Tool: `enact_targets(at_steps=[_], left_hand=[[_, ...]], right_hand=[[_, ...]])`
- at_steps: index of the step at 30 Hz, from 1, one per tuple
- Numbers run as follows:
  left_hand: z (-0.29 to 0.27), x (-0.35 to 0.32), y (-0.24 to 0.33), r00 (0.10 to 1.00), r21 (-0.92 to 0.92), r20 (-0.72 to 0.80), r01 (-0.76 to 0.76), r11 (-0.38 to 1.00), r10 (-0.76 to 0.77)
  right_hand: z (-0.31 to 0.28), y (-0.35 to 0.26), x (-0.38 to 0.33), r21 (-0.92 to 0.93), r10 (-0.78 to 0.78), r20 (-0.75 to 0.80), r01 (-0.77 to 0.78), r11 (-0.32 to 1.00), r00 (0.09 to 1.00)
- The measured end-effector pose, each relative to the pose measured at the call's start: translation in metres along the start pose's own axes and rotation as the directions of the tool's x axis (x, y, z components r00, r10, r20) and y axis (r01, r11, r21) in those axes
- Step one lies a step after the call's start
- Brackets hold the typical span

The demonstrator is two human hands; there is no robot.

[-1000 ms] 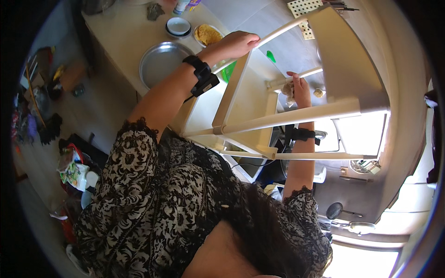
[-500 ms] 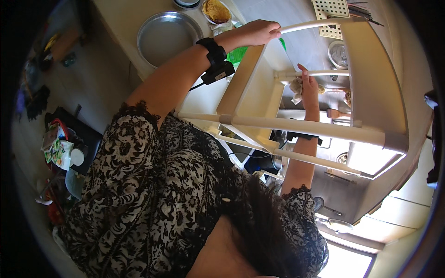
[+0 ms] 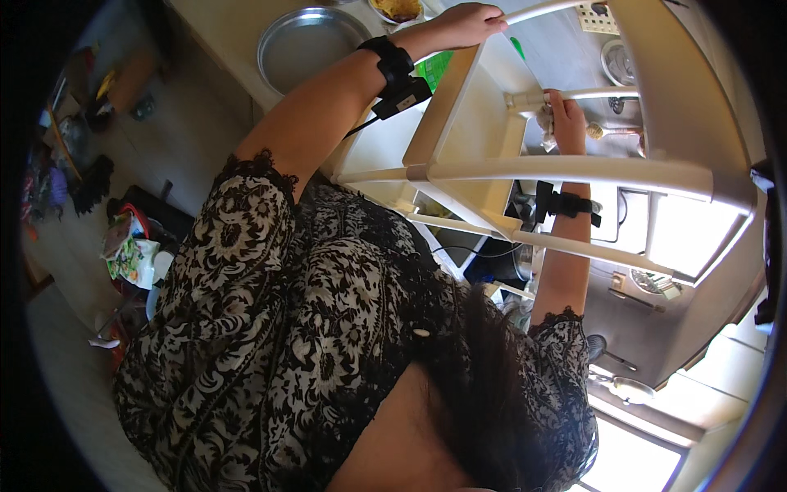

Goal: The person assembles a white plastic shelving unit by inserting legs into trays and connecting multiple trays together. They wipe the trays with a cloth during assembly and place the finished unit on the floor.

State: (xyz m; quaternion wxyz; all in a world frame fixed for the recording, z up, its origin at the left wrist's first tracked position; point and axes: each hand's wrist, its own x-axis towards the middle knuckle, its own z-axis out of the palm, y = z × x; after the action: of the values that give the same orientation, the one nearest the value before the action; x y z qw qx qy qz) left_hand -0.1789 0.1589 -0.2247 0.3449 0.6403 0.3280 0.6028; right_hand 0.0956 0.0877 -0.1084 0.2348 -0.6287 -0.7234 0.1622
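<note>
Rack [image 3: 574,170], one, in left hand [image 3: 467,26]; one cloth [image 3: 545,129], right hand [image 3: 567,123].

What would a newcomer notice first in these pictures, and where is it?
The eye would probably fall first on the big cream shelf rack, slanting across the upper right; the left hand grips its upper pole near the top edge, and the right hand holds a crumpled cloth beside another pole. Next come the dark patterned garment, filling the lower middle, and the round metal tray on the counter, upper left of centre.
</note>
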Motion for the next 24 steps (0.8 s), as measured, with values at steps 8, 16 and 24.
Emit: enact_targets(at_steps=[8, 16, 24], left_hand=[[-0.038, -0.040, 0.082, 0.951, 0.044, -0.069, -0.298, 0.953, 0.301], [-0.052, -0.143, 0.159, 0.914, 0.053, 0.406, -0.035, 0.998, 0.010], [-0.025, -0.123, 0.150, 0.899, 0.060, 0.422, -0.152, 0.987, 0.113]], right_hand=[[-0.052, 0.048, -0.003, -0.546, -0.307, 0.062, 0.289, 0.786, 0.950], [-0.068, -0.002, -0.173, 0.174, 0.216, 0.118, -0.235, 0.956, 0.969], [-0.053, -0.053, -0.206, 0.392, 0.027, 0.036, -0.039, 0.919, 0.999]])
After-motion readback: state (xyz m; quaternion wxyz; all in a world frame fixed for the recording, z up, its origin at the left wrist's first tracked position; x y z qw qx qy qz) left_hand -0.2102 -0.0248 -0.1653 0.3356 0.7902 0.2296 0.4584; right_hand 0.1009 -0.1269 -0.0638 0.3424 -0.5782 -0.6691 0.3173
